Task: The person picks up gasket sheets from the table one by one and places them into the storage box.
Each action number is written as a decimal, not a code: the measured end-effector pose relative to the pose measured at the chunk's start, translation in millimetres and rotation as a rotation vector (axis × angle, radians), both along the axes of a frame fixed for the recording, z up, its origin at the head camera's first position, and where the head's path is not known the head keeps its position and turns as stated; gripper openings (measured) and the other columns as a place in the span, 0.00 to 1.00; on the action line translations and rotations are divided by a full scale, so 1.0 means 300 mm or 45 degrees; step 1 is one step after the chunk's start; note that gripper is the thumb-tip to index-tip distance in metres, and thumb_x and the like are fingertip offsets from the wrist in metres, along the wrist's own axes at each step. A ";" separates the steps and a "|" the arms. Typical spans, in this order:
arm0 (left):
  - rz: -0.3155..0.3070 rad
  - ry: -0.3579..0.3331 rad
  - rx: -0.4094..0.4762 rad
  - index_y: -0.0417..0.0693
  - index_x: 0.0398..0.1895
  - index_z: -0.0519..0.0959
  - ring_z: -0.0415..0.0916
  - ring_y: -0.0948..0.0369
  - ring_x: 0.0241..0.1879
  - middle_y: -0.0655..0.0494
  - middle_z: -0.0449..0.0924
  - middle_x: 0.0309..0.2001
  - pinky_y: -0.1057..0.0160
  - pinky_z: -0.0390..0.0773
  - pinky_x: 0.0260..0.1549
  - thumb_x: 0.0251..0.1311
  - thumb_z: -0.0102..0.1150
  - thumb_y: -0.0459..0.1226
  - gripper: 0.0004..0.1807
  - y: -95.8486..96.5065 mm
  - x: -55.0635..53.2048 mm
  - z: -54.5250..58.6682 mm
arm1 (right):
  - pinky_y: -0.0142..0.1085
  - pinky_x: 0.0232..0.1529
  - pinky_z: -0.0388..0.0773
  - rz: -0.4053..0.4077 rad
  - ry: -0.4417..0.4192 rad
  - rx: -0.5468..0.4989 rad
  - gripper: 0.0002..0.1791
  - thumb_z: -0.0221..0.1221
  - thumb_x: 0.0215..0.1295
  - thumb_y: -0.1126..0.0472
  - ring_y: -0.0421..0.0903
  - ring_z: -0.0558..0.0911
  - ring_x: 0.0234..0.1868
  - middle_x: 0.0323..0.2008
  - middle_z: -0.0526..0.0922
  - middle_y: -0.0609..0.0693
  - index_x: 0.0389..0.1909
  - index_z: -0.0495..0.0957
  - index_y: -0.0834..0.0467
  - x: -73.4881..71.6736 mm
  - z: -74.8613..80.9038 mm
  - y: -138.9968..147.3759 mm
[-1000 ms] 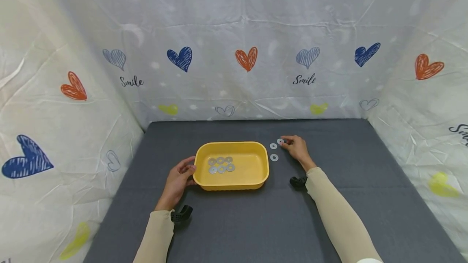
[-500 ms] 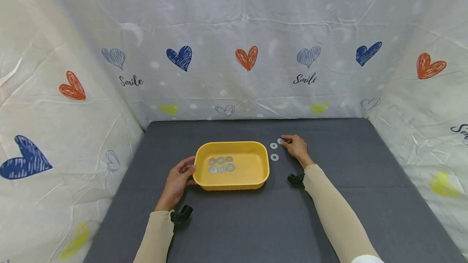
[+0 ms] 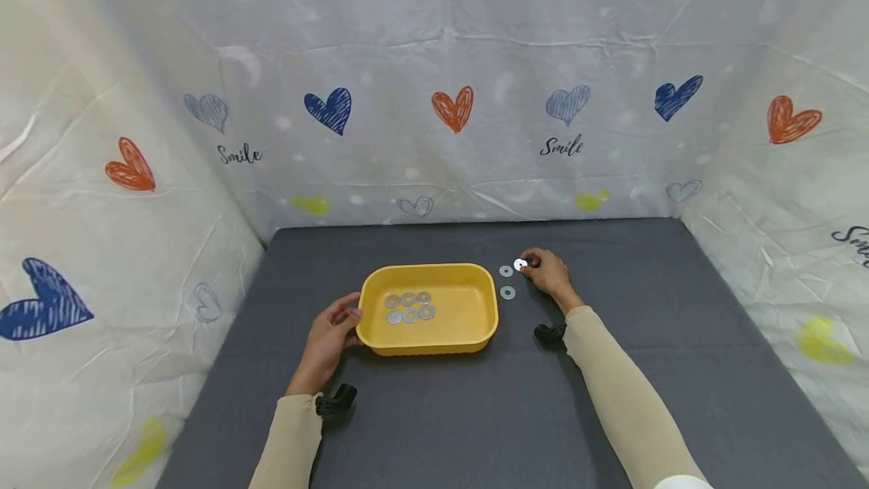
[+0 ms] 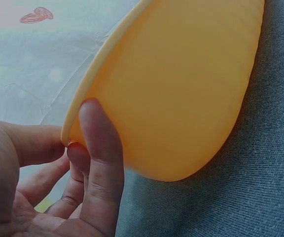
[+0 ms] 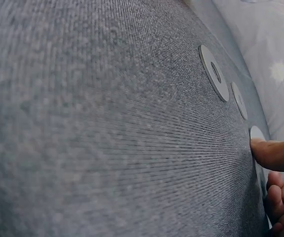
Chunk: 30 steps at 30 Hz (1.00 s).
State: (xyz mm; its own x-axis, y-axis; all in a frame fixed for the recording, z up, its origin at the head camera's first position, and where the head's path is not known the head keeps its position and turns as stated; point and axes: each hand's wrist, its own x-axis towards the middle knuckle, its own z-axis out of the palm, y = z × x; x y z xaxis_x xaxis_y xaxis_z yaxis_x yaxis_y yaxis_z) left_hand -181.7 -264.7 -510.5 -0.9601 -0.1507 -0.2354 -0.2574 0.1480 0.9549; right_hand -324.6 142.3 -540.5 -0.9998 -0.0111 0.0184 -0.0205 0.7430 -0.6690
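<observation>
A yellow plastic tray (image 3: 468, 312) sits on the dark cloth-covered table, with several flat metal washers (image 3: 410, 315) in two rows on its left side. At the tray's left end my left hand (image 3: 324, 342) pinches the rim; in the left wrist view a finger (image 4: 101, 143) lies against the outer wall. Beyond the tray's right end, my right hand (image 3: 550, 276) pinches a bright washer (image 3: 520, 265) between thumb and fingers. Two more washers lie close by, one farther back (image 3: 505, 271) and one nearer (image 3: 507, 293). Part of the pinched washer is hidden by the thumb (image 5: 272, 154).
Dark grey cloth covers the table (image 3: 434, 421). White sheeting printed with hearts (image 3: 452, 109) stands along the back and both sides. A black strap device (image 3: 336, 401) is worn on each wrist.
The washer at my right fingertips now looks brighter, as if tilted to the light. My right forearm has shifted slightly left; my left hand keeps its hold on the tray.
</observation>
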 end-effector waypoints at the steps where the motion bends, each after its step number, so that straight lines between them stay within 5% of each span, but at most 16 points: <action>1: 0.002 0.001 0.004 0.55 0.69 0.68 0.78 0.59 0.37 0.47 0.74 0.52 0.63 0.83 0.33 0.71 0.54 0.40 0.24 -0.001 0.000 -0.001 | 0.55 0.58 0.63 0.006 0.006 -0.006 0.12 0.63 0.66 0.58 0.55 0.76 0.44 0.42 0.79 0.56 0.49 0.80 0.56 0.000 0.000 0.000; 15: -0.005 0.009 0.012 0.55 0.69 0.68 0.78 0.60 0.36 0.49 0.74 0.50 0.63 0.83 0.34 0.71 0.55 0.42 0.25 -0.010 0.000 -0.005 | 0.45 0.43 0.75 0.004 0.074 -0.185 0.07 0.60 0.67 0.65 0.53 0.81 0.40 0.42 0.83 0.58 0.45 0.77 0.58 0.047 -0.009 0.008; 30: -0.007 0.012 0.024 0.55 0.69 0.68 0.78 0.61 0.37 0.49 0.74 0.50 0.63 0.83 0.34 0.71 0.55 0.41 0.24 -0.007 0.001 -0.005 | 0.44 0.44 0.77 0.022 0.112 -0.254 0.07 0.60 0.67 0.65 0.54 0.83 0.42 0.41 0.84 0.60 0.44 0.79 0.59 0.118 0.019 0.013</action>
State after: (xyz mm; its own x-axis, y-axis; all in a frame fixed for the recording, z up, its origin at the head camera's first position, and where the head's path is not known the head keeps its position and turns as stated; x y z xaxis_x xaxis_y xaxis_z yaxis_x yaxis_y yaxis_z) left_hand -181.3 -266.8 -512.0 -0.9630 -0.1413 -0.2295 -0.2480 0.1311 0.9599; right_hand -289.3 146.2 -534.8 -0.9939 -0.0154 0.1093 -0.0969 0.5953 -0.7976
